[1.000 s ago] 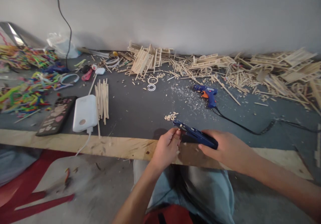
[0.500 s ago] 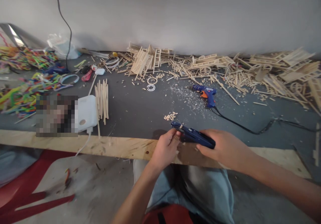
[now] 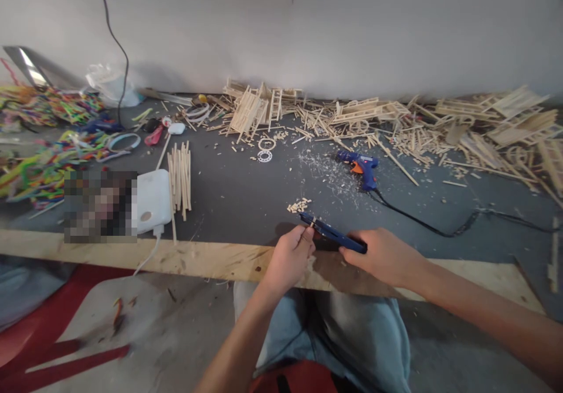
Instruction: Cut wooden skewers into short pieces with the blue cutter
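My right hand [image 3: 385,258] is wrapped round the handles of a dark blue hand cutter [image 3: 336,233], which points to the upper left over the table's front edge. Its handles look pressed close together. At the cutter's head, my left hand [image 3: 292,258] pinches a thin wooden stick [image 3: 312,222] that lies across the jaws; most of the stick is hidden by the fingers. Just beyond the tip sits a little heap of short cut wooden pieces [image 3: 299,205].
A blue glue gun [image 3: 361,167] with its black cord lies to the right. Wooden sticks and stick-built frames [image 3: 250,108] line the wall. On the left are a row of sticks [image 3: 179,176], a white power bank [image 3: 153,202] beside a blurred patch, and colourful pipe cleaners [image 3: 48,158].
The cutter's handles have come closer together in my right hand, which has moved slightly left. My left hand stays at the jaws with the stick.
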Demonstrator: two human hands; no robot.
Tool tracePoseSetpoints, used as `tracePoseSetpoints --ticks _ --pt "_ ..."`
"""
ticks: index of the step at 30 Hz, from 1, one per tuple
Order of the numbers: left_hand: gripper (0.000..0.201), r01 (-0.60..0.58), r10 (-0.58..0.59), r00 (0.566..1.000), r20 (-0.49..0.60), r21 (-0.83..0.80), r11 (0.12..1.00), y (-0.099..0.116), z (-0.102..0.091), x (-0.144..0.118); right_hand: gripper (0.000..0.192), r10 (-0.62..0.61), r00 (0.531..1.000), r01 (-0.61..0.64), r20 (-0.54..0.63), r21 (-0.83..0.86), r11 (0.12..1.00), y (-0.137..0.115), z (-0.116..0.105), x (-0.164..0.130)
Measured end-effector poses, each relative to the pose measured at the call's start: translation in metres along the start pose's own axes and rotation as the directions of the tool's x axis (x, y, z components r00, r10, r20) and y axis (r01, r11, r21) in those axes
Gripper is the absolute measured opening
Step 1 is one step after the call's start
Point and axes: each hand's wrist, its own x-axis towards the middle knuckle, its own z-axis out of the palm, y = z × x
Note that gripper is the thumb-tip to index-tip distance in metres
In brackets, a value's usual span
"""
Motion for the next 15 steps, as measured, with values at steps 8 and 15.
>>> tracePoseSetpoints --ticks 8,15 --pt "0.036 0.094 -0.094 0.996 0.010 -0.069 0.993 0.0046 -0.0008 0.0010 0.030 0.005 1.000 -0.006 0.019 0.036 0.999 0.0029 0.0010 0.0029" --pt "0.035 0.144 -0.142 0.989 0.036 -0.094 0.985 0.0092 -0.0025 0.0010 0.032 0.033 0.999 -0.033 -0.026 -0.004 0.999 0.0061 0.0011 0.0056"
